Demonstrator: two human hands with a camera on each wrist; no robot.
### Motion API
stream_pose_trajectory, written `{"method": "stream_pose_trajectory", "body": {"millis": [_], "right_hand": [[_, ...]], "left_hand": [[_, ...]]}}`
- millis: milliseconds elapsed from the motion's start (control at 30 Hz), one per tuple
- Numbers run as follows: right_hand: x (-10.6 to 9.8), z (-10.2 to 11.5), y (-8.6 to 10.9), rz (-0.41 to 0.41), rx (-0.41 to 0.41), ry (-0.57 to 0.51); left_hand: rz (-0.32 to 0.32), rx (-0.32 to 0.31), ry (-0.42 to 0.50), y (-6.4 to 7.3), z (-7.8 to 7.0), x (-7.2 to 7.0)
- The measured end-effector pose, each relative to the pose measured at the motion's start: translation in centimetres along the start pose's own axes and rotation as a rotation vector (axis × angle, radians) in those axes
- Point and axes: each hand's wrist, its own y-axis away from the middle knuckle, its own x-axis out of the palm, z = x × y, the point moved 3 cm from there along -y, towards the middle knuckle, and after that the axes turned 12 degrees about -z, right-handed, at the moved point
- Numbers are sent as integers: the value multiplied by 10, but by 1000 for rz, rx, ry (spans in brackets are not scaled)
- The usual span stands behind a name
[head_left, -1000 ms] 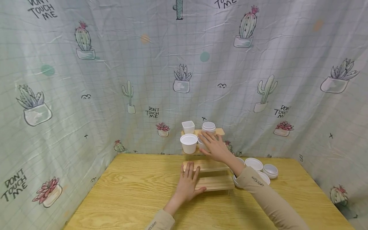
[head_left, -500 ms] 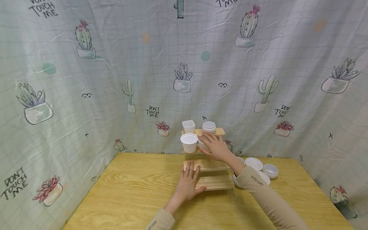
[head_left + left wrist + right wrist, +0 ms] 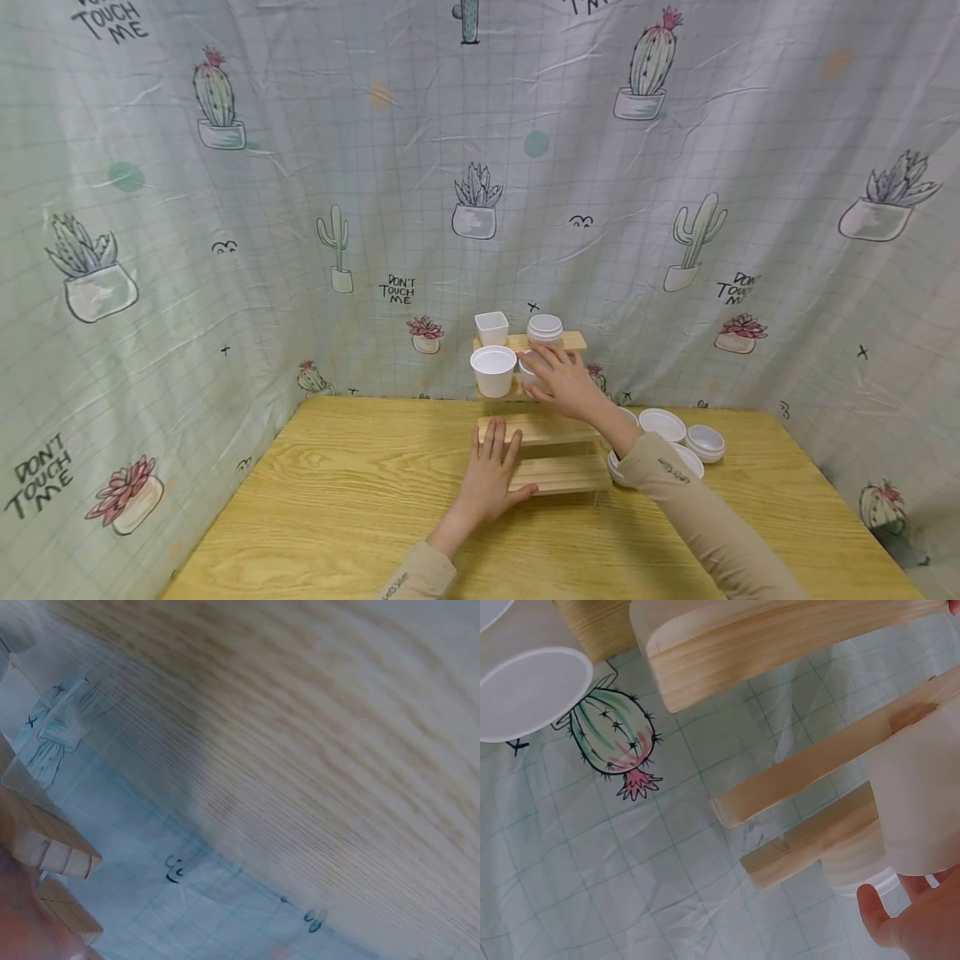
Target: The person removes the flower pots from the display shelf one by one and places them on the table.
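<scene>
A wooden tiered stand [image 3: 566, 473] with clear supports stands on the table. My right hand [image 3: 567, 390] holds a small round white pot [image 3: 922, 795] at the second tier from the top; its thumb and fingers are around the pot's rim in the right wrist view. A larger white tapered cup [image 3: 493, 373] stands just left of it. My left hand [image 3: 487, 482] rests along the left end of the two lower tiers, fingers straight. On the top tier are a square white cup [image 3: 492, 329] and a round white jar [image 3: 545, 329].
Several round white dishes [image 3: 662, 425] and a small white pot [image 3: 705, 443] sit on the table right of the stand, partly behind my right forearm. A cactus-print curtain [image 3: 375, 208] hangs behind and at both sides of the wooden table [image 3: 322, 500].
The pot in my right hand has shifted very slightly right, away from the tapered cup. My left hand has stayed in place.
</scene>
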Motion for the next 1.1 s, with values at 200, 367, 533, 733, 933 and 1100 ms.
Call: {"method": "stream_pose_trajectory", "body": {"millis": [200, 367, 533, 733, 933, 1100], "right_hand": [[-4, -2, 4, -23, 0, 2], [-8, -3, 7, -47, 25, -20], [-8, -4, 13, -57, 43, -26], [-7, -5, 18, -97, 34, -16], [-8, -9, 22, -140, 22, -25], [-10, -11, 24, -156, 17, -25]], "left_hand": [[2, -1, 4, -1, 0, 0], [6, 0, 11, 0, 0, 2], [20, -4, 12, 0, 0, 4], [19, -9, 15, 0, -1, 2], [-5, -7, 20, 0, 0, 3], [-24, -2, 23, 0, 0, 4]]}}
